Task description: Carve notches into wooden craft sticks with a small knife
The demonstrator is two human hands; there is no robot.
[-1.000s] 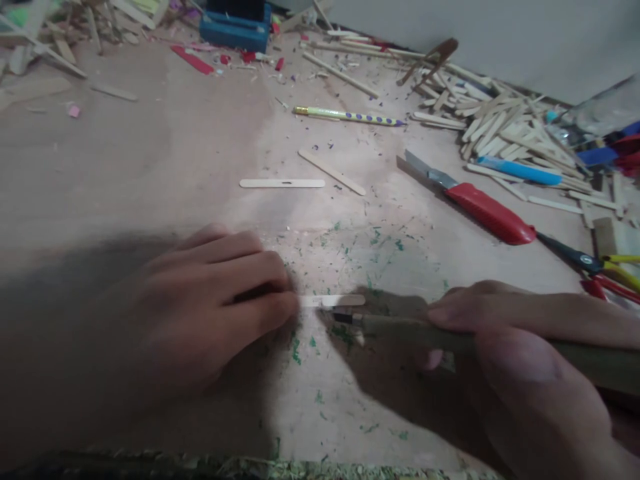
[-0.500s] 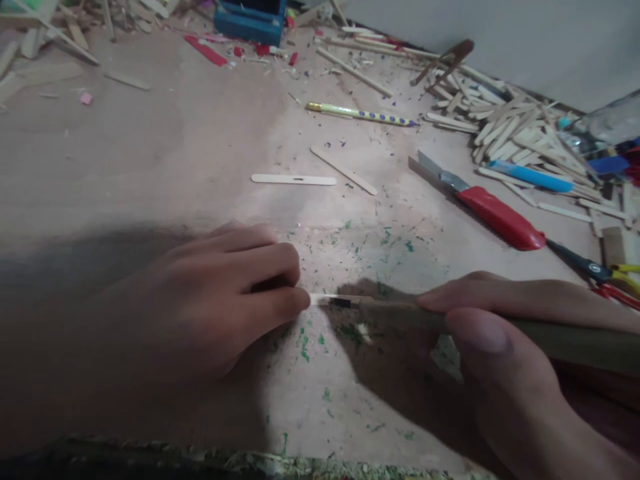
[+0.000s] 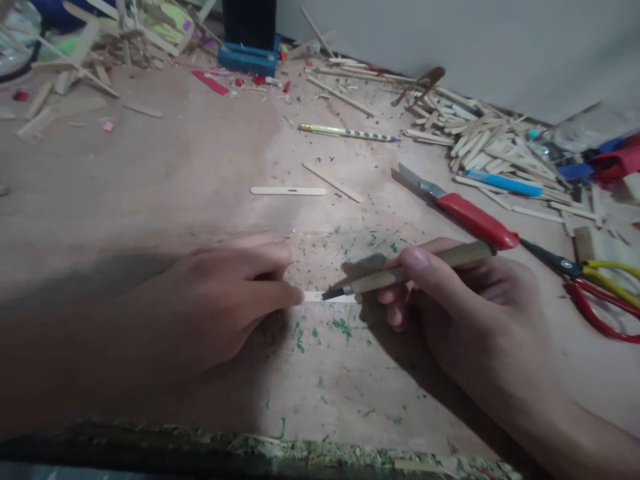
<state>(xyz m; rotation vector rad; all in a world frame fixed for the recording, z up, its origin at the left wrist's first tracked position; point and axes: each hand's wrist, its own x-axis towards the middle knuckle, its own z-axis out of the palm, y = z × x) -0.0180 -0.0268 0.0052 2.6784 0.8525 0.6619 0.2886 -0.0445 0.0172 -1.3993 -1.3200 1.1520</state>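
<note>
My left hand point(image 3: 225, 300) is closed, its thumb and fingertips pinning a pale craft stick point(image 3: 312, 297) to the table; much of the stick is hidden under the hand. My right hand point(image 3: 465, 320) grips a small carving chisel point(image 3: 380, 279) by its wooden handle, much like a pen. The dark metal tip rests on or just over the stick, close to my left thumb; whether it touches I cannot tell. Beyond my hands lie a craft stick with a small slot in its middle point(image 3: 288, 191) and a plain craft stick point(image 3: 333, 182).
A red-handled utility knife point(image 3: 475, 220) and red-and-yellow scissors point(image 3: 600, 287) lie at the right. Behind them are a blue pen-like tube point(image 3: 504, 183) and a heap of craft sticks point(image 3: 493, 143). A spotted pencil point(image 3: 347, 133) lies farther back, near a blue stand point(image 3: 249, 59).
My right hand has drawn upright around the chisel, whose handle now tilts up to the right instead of lying low and level. My left hand keeps pressing the stick. The view has shifted slightly.
</note>
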